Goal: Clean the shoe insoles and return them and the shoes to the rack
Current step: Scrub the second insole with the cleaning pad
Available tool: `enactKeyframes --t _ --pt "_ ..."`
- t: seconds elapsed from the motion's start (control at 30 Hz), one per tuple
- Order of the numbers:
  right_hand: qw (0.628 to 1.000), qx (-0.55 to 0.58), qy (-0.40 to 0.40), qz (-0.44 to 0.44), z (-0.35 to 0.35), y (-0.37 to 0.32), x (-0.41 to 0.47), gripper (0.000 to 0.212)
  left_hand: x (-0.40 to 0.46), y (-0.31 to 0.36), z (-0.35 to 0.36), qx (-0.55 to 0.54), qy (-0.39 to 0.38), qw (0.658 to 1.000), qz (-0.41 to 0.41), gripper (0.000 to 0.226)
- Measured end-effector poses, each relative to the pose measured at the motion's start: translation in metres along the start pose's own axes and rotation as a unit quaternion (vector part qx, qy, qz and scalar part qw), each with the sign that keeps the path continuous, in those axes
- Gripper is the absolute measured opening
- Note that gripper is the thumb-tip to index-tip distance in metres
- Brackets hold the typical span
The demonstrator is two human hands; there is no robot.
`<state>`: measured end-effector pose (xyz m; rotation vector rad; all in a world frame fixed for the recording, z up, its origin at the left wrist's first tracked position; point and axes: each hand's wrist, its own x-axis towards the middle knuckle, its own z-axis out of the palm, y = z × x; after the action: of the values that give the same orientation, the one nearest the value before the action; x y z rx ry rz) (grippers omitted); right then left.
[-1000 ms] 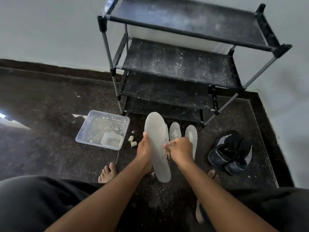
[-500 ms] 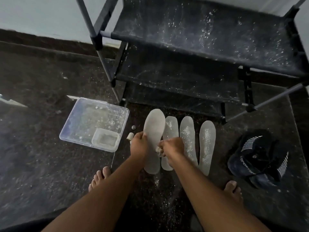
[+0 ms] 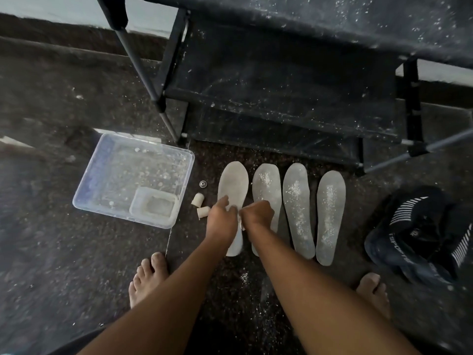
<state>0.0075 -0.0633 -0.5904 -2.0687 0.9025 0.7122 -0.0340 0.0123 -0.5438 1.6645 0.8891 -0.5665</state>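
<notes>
Over at nine o'clock on the floor sits the clear plastic tub point(image 3: 133, 180), a smaller clear container point(image 3: 153, 210) tucked in its near right corner, both speckled with white powder. Just right of it, two little white caps point(image 3: 200, 207) and a small round metal piece point(image 3: 203, 184). Now the action: four insoles in a row at the foot of the shoe rack point(image 3: 294, 98), which stands at twelve o'clock with its shelves dusted white. The left hand point(image 3: 221, 220) rests on the first insole point(image 3: 233, 190), thumb out to the side, fingers curled down onto its middle. That one looks fairly clean and lies on the floor. The right hand point(image 3: 257, 216) is balled up just beside it, over the second insole point(image 3: 266, 198), fingers curled tight around something small and pale; what it is, I can't tell. The third insole point(image 3: 298, 208) and fourth insole point(image 3: 330, 216) carry heavy powder streaks. At three o'clock, the dark shoes point(image 3: 419, 234) lie heaped together, well apart from the hands.

My read: one insole is finished, three to go. The next move calls for letting go of the first and taking up the second, lifting it flat so the powder doesn't spill.
</notes>
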Motion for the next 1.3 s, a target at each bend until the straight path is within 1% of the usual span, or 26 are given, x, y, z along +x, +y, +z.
enactKeyframes --t 0.13,0.23,0.37,0.47,0.53,0.6,0.73,0.8,0.87,0.93,1.0,1.17,1.3 --pt "1.0 0.009 0.024 -0.005 0.002 0.0 -0.004 0.027 0.003 -0.008 0.001 -0.031 0.024 0.999 0.004 0.044" --pt "0.999 0.007 0.047 -0.02 -0.001 0.005 -0.007 0.028 0.007 -0.01 0.004 -0.048 0.025 0.999 0.009 0.038" --pt "0.997 -0.006 0.071 -0.042 -0.019 0.015 0.001 0.018 0.006 0.002 0.02 -0.084 -0.007 0.996 -0.001 0.034" --pt "0.992 -0.013 0.117 -0.045 -0.046 0.024 0.017 0.022 0.01 0.012 0.031 -0.076 -0.035 0.996 -0.014 0.026" --pt "0.99 -0.008 0.135 -0.031 -0.061 0.03 0.031 0.022 0.016 0.017 0.037 -0.073 -0.047 0.996 -0.034 0.028" --pt "0.992 -0.014 0.122 -0.026 -0.07 0.036 0.042 0.025 0.024 0.017 0.041 -0.058 -0.054 0.996 -0.044 0.021" --pt "0.996 -0.036 0.076 -0.011 -0.071 0.042 0.048 0.037 0.031 0.017 0.045 -0.028 -0.058 0.997 -0.046 0.032" --pt "0.996 -0.034 0.078 -0.017 -0.064 0.048 0.053 0.034 0.034 0.015 0.049 -0.03 -0.053 0.997 -0.053 0.031" --pt "0.996 -0.03 0.084 -0.029 -0.058 0.05 0.058 0.031 0.037 0.016 0.053 -0.054 -0.045 0.995 -0.078 0.026" --pt "0.996 -0.026 0.078 -0.026 -0.058 0.05 0.06 0.032 0.037 0.02 0.056 -0.084 -0.041 0.989 -0.111 0.022" --pt "0.997 -0.011 0.068 -0.021 -0.059 0.049 0.063 0.034 0.034 0.023 0.057 -0.097 -0.04 0.987 -0.125 0.021" --pt "0.997 -0.016 0.076 -0.006 -0.062 0.045 0.066 0.03 0.036 0.025 0.057 -0.115 -0.03 0.985 -0.128 0.022" --pt "0.996 -0.015 0.083 -0.001 -0.056 0.045 0.071 0.021 0.037 0.024 0.057 -0.116 -0.022 0.984 -0.13 0.018"
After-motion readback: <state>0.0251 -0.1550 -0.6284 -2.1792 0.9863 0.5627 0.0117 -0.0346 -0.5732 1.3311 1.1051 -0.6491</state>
